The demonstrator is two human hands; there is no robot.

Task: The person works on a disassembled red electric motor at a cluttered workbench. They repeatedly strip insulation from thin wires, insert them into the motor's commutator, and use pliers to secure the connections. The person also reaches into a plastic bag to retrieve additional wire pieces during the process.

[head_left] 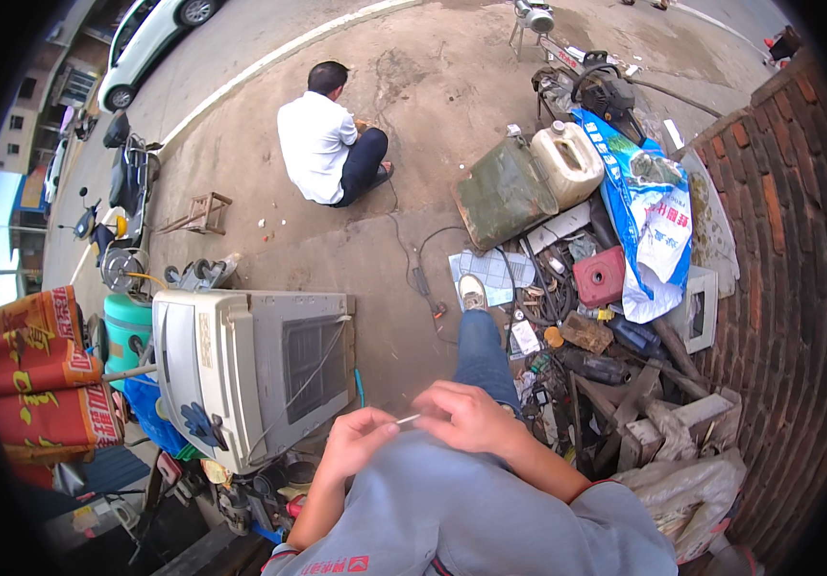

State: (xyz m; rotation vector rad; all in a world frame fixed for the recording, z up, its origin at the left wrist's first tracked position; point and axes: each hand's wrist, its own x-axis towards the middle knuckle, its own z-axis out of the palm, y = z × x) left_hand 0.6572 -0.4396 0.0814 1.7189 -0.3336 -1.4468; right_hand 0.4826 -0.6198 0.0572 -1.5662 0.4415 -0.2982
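Just in front of my grey shirt, my two hands meet around a thin white stick-like piece [408, 419]. My left hand [360, 440] pinches its left end between thumb and fingertips. At the other end are the curled fingers of my right hand [463, 417], slightly blurred, closed over the piece. What exactly the little stick is, I cannot make out. Below and beyond my hands, one jeans leg [486, 365] with a pale shoe [472, 292] reaches forward onto the ground.
A person in a white shirt [313, 144] squats ahead. On the left lies a washing machine [241, 355] with a dark glove [204, 422] on it. To the right are a green metal can [505, 192], a whitish jug [567, 165], scrap and a brick wall [788, 288]. A cable [404, 254] crosses the ground.
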